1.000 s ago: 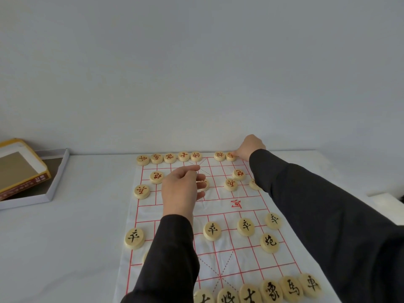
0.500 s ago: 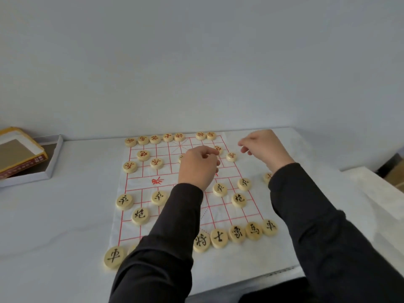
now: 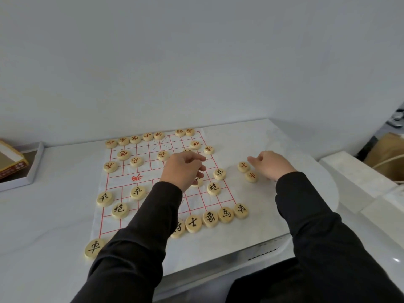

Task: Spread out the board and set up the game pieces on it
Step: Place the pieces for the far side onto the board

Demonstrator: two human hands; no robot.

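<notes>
— What are the fingers (image 3: 254,159) of the right hand (image 3: 272,166) doing?

— They are loosely bent and a little apart, with nothing seen between them. Their tips are just beside a red-marked piece (image 3: 243,166); I cannot tell whether they touch it. A second red piece (image 3: 251,176) lies just nearer the person, close under the hand. Both sit to the right of the red grid, off its lines.

— And the left hand (image 3: 182,169)?

— It hovers over the middle of the board (image 3: 122,178), its fingers (image 3: 197,159) curled in toward the palm. I cannot tell whether they hold anything. A half-hidden piece (image 3: 198,183) shows from under that hand, and a black-marked piece (image 3: 219,173) lies between the two hands.

— Further out?

— A far row of red pieces (image 3: 135,139) lines the board's far edge. A near row of black pieces (image 3: 209,218) lines the near edge, partly covered by the left sleeve (image 3: 142,226). The board lies spread flat on the white tabletop (image 3: 54,211), with an open box (image 3: 35,162) at the far left.
</notes>
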